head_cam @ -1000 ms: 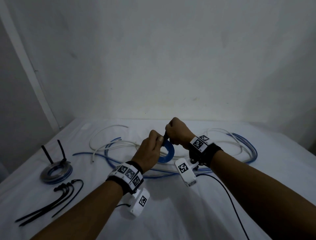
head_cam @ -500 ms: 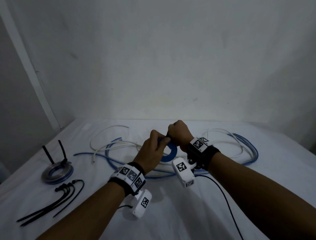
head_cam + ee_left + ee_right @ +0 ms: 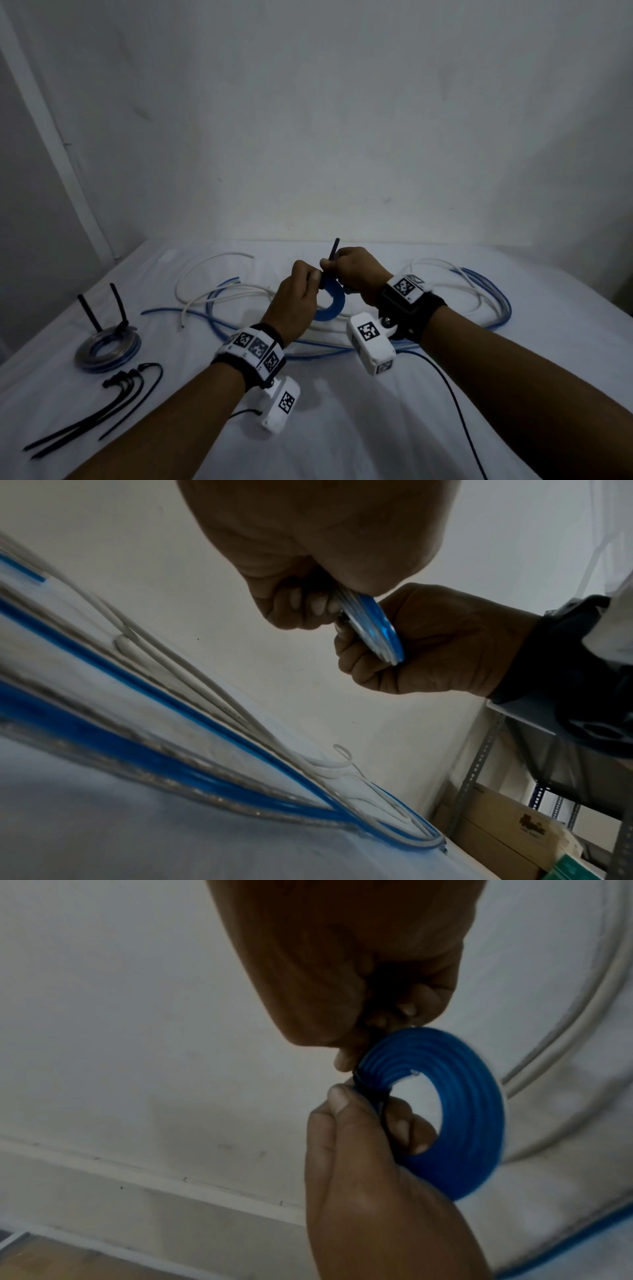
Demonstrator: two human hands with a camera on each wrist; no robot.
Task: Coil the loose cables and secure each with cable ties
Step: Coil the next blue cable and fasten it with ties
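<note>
A small flat coil of blue cable [image 3: 330, 303] [image 3: 455, 1112] [image 3: 371, 626] is held up above the white table. My left hand [image 3: 298, 301] pinches the coil at the spot where a black cable tie [image 3: 371, 1093] wraps it. My right hand [image 3: 352, 272] grips the tie's tail [image 3: 333, 250], which sticks up above the fist. Loose blue and white cables [image 3: 239, 301] [image 3: 143, 696] lie spread over the table behind and under my hands.
A finished blue coil [image 3: 108, 349] with two black tie tails upright lies at the left. Several spare black cable ties [image 3: 96, 407] lie in front of it. A black wire [image 3: 455, 404] trails from my right wrist camera. The wall stands close behind the table.
My right hand has pulled the tie's tail upward, so it now sticks out above the fist. Both hands and the coil shifted slightly right and away.
</note>
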